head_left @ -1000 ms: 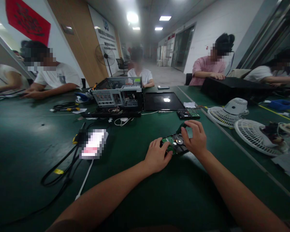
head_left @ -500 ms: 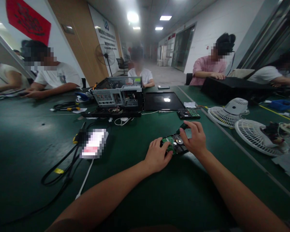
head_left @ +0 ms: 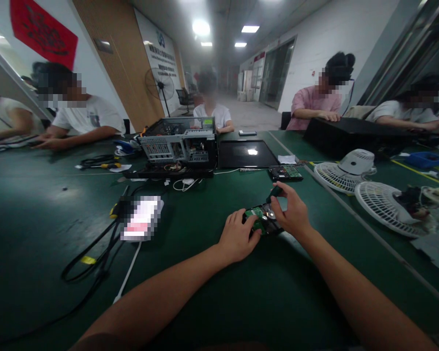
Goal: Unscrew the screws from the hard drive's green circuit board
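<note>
Left hand (head_left: 238, 236) curled over the left end of a hard disk drive (head_left: 265, 223), fingers and thumb gripping it, one fingertip on its green circuit board (head_left: 255, 212). Right hand (head_left: 291, 210) closed, thumb against fingers, around the dark handle of a screwdriver-like tool (head_left: 274, 194) at the drive's far edge. Drive lies flat on the green tabletop (head_left: 212, 302), right of centre, board side up; long axis runs left to right, slightly oblique, right end a little nearer the wearer. Board lies toward the left, bright round hub toward the right. Tool handle is tilted: upper end right and away, lower end left and down toward the drive; tip cannot be made out. Beyond the hands: second hard drive (head_left: 286, 173), dark flat panel (head_left: 247, 153), computer case (head_left: 179, 144). Lit phone (head_left: 142, 218) well apart, left.
</note>
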A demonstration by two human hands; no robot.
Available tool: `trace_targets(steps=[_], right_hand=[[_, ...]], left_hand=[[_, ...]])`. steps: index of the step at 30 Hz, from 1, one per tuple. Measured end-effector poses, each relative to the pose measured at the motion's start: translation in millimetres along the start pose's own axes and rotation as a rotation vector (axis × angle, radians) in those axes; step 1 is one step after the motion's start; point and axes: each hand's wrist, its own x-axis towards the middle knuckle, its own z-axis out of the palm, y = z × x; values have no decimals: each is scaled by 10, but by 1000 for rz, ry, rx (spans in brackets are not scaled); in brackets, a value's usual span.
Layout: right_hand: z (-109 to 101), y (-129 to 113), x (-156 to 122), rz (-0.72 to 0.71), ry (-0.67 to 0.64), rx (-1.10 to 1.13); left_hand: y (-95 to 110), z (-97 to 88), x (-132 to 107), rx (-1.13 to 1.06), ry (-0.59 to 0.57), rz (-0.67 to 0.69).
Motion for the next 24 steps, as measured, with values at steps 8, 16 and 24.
trace_targets(steps=[8, 16, 24], right_hand=[[20, 5, -5, 8, 35, -77], [-11, -4, 0, -20, 25, -63], [-10, -23, 24, -39, 92, -92]], left_hand=[[-10, -2, 5, -15, -7, 5], [-10, 0, 2, -16, -9, 3], [-7, -1, 3, -18, 6, 4]])
